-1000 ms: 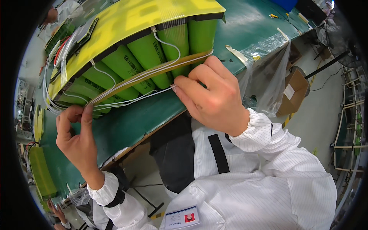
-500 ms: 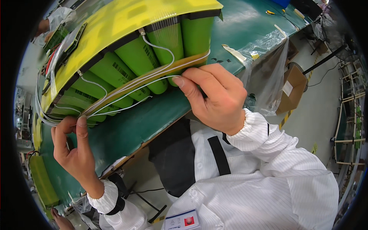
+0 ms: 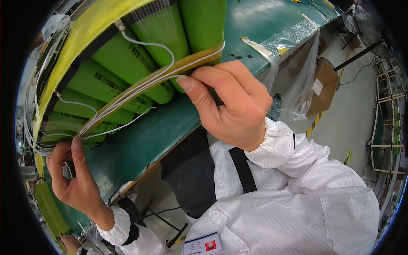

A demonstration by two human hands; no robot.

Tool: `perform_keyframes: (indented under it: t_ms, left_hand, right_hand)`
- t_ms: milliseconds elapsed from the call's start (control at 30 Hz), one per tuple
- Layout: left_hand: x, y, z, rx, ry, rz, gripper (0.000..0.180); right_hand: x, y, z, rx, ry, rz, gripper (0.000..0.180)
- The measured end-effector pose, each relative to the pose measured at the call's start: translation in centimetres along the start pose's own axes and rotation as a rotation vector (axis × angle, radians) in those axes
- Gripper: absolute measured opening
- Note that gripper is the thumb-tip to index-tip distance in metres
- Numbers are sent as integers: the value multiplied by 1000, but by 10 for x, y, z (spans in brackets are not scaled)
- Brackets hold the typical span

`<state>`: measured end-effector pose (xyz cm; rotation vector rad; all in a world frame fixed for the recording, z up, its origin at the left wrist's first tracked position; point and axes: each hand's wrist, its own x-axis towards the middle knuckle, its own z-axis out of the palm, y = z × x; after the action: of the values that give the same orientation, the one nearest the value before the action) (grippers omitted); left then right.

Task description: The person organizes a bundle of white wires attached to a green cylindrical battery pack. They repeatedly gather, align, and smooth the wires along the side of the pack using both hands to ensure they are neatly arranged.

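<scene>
A battery pack of green cylindrical cells (image 3: 114, 57) with a yellow top sheet (image 3: 91, 23) stands on the bench, tilted in the view. Along its side runs an amber tape band (image 3: 197, 56), with several thin white wires (image 3: 140, 88) lying along it. My left hand (image 3: 76, 178) pinches the wires between thumb and finger at the pack's left end. My right hand (image 3: 233, 104) is closed, thumb against forefinger, on a white wire by the cells' lower ends. One loose wire end (image 3: 138, 120) sticks out below the bundle.
The green bench top (image 3: 140, 140) ends at a worn edge close to my body. Clear plastic film (image 3: 293, 59) hangs over the bench's right side, near an open cardboard box (image 3: 324, 85). Another person's hand (image 3: 70, 243) shows at lower left, by a yellow-green block (image 3: 49, 210).
The pack appears larger and farther left and up in the view. Both hands have shifted slightly left, still pinching the wires, and the wire between them lies closer to the tape band.
</scene>
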<state>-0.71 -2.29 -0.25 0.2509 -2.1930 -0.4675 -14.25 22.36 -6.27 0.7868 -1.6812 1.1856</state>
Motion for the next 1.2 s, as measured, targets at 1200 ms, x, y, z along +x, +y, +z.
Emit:
perform_keyframes:
  t_ms: [1200]
  left_hand:
    - [9, 13, -2, -10, -23, 163, 19]
  right_hand:
    - [37, -27, -1, -36, -163, -1, 30]
